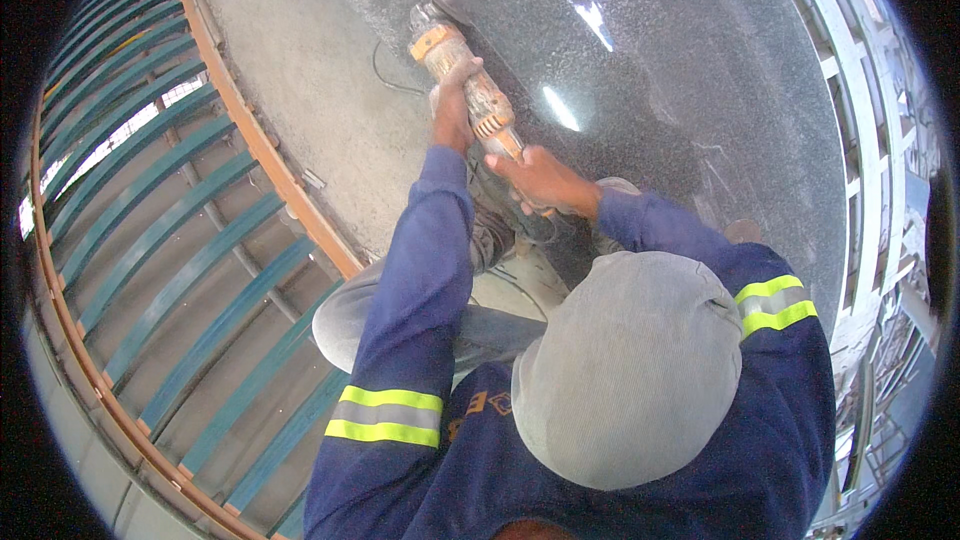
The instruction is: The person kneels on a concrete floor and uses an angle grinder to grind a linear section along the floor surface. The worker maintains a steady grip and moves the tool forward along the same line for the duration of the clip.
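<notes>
A dusty orange-and-grey angle grinder (480,105) slants across the upper middle, its dark disc end low at the far side against the dark, speckled surface (720,110). My left hand (455,105) wraps round the grinder's body from the left. At its near end, my right hand (548,182) closes on the rear handle. Pale dust clings to the tool and blurs the air at its head. Whether the disc touches the surface is hard to see. Both my arms wear dark blue sleeves with yellow-and-grey reflective bands.
A pale concrete strip (300,50) lies left of the dark surface. Beyond it runs a curved orange-brown edge with blue-green slats (200,270). A thin black cable (395,85) lies beside the grinder. Light-coloured framing (850,90) stands at the right. A rounded grey cloth shape (630,370) fills the lower middle.
</notes>
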The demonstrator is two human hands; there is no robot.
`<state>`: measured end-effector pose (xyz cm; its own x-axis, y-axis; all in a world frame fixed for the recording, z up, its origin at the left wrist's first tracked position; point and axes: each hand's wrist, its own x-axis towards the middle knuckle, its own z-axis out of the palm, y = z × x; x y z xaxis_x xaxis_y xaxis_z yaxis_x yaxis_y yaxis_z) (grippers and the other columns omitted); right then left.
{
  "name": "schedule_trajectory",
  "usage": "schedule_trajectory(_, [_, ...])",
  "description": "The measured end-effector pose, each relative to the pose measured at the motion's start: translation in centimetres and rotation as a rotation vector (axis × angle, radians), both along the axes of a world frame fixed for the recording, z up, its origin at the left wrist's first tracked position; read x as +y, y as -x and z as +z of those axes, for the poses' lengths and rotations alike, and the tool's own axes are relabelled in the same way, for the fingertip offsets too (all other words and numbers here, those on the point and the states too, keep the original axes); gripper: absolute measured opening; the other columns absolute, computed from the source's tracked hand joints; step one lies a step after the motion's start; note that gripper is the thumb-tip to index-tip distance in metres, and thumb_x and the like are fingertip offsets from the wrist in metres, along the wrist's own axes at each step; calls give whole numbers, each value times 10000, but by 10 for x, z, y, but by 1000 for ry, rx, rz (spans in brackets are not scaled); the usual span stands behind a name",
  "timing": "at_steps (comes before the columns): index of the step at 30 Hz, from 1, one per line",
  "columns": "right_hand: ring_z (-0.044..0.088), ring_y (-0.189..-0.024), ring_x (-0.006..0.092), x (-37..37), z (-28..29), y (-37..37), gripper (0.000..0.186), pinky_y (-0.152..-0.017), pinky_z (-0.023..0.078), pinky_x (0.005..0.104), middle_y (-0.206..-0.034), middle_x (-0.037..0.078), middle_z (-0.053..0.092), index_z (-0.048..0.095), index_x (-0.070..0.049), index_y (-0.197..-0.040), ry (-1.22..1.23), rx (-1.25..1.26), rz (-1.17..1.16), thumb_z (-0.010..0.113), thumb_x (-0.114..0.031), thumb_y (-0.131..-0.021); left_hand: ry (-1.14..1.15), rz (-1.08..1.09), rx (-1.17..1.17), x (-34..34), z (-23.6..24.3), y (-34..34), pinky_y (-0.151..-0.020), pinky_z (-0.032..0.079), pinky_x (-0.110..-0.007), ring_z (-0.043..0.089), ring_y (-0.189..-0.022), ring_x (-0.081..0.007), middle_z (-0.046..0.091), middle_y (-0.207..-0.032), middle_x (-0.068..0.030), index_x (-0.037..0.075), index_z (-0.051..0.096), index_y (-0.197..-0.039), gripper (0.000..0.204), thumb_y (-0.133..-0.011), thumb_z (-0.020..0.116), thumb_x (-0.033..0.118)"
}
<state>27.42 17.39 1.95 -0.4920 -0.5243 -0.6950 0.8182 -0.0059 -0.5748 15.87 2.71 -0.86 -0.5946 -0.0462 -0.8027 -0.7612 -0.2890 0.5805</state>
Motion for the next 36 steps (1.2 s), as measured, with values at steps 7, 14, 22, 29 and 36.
schedule_trajectory(7, [606, -474, 169, 1, 3, 0, 590, -377, 456, 314, -628, 81, 587, 576, 23, -861, -3, 28, 11, 576, -561, -945, 20, 45, 21, 6, 10, -3, -560, 549, -357, 632, -614, -214, 594, -795, -85, 15, 579, -1045, 325, -794, 717, 170])
schedule_trajectory(14, [590, -449, 153, 3, 4, 3, 592, -363, 443, 297, -613, 70, 568, 546, 12, -884, -14, 30, 33, 567, -576, -948, 48, 16, 22, 6, 11, -5, -580, 563, -383, 641, -633, -232, 596, -803, -94, 20, 573, -1048, 338, -801, 721, 198])
schedule_trajectory(22, [611, -473, 174, -9, -19, -3, 635, -394, 465, 330, -633, 86, 595, 585, 25, -859, -72, 57, -40, 595, -607, -915, 1, -38, 46, -3, -14, 2, -553, 577, -409, 636, -598, -258, 590, -760, -117, 45, 522, -1032, 334, -828, 704, 236])
schedule_trajectory(29, [607, -470, 165, -7, -4, 2, 641, -393, 461, 313, -643, 80, 598, 581, 33, -850, -29, 7, -13, 590, -604, -919, -5, -33, 39, -5, -6, 5, -531, 569, -399, 636, -584, -253, 587, -754, -119, 27, 518, -1041, 356, -824, 706, 238])
schedule_trajectory(36, [612, -474, 165, 2, 6, 2, 615, -377, 452, 316, -653, 90, 604, 582, 28, -835, -44, 18, 29, 578, -578, -937, 24, -6, 34, 0, 1, -3, -539, 569, -397, 643, -594, -255, 601, -767, -129, 24, 539, -1074, 377, -820, 710, 245])
